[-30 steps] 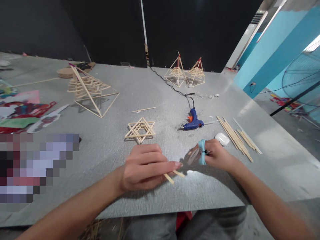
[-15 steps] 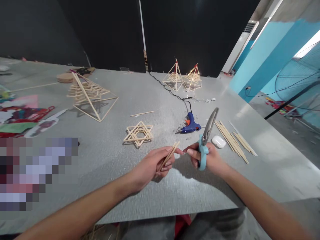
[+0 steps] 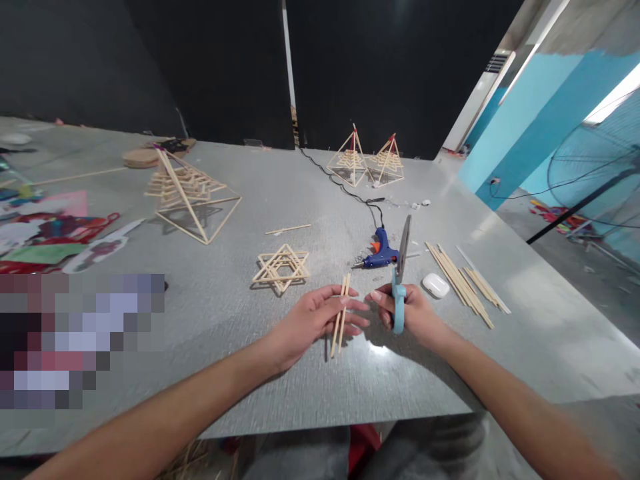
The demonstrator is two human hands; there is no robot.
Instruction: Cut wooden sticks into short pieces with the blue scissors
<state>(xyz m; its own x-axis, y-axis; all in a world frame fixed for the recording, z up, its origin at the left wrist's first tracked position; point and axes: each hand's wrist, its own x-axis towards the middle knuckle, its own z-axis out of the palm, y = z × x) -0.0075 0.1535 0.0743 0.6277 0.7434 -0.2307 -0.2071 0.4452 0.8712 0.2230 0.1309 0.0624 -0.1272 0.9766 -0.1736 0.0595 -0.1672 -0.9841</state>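
Note:
Two short wooden sticks point(image 3: 343, 320) lie across the fingers of my left hand point(image 3: 325, 317), pinned by the thumb, while the other fingers stretch out toward the right. My right hand point(image 3: 407, 310) holds a pair of scissors point(image 3: 399, 293) with light blue handles, its blades pointing up and away from me. Thumb and forefinger of that hand are close together near my left fingertips. Beyond my left hand, a star-shaped frame of sticks point(image 3: 281, 268) rests on the table. A blue glue gun point(image 3: 380, 253) lies just past the scissors, its nozzle toward the left.
Loose sticks point(image 3: 463, 283) and a white case point(image 3: 436, 285) lie to the right. A large stick pyramid point(image 3: 193, 193) stands at left, two smaller ones point(image 3: 353, 160) at the back. Paper scraps point(image 3: 55, 233) cover the far left. A black cord point(image 3: 340, 179) runs from the glue gun.
My left fingers have uncurled and the two sticks have swung more upright. My right hand has turned the scissors more edge-on and shifted slightly left. The small lights on the back pyramid have gone dark.

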